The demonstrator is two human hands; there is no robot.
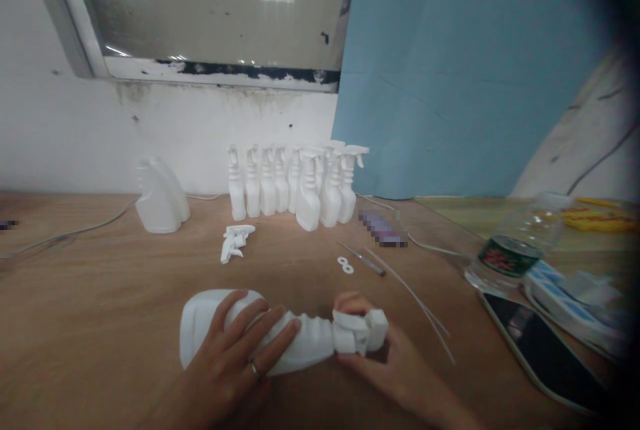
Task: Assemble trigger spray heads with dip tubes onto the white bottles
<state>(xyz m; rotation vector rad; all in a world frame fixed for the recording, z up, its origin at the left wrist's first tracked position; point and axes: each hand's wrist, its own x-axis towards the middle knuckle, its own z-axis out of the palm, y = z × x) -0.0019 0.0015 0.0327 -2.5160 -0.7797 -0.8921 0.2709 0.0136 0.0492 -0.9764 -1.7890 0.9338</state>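
A white spray bottle (313, 343) lies on its side on the wooden table, its neck pointing right. My left hand (240, 343), with a ring on one finger, is wrapped over the bottle's body. At the neck, my right hand (385, 363) grips the white trigger sprayer head (357, 331) from around its collar; part of its fingers is hidden behind the head. Beyond the bottle lie loose trigger sprayer heads (236, 242), two small white rings (345, 265), a thin pointed tool (367, 260) and thin clear tubes (415, 297).
Several white spray bottles (307, 200) with sprayer heads stand by the wall. Bottles without heads (161, 200) stand at left. On the right are a clear water bottle (520, 243), a phone (543, 350) and a power strip (565, 303). A blurred purple item (383, 229) lies near the middle.
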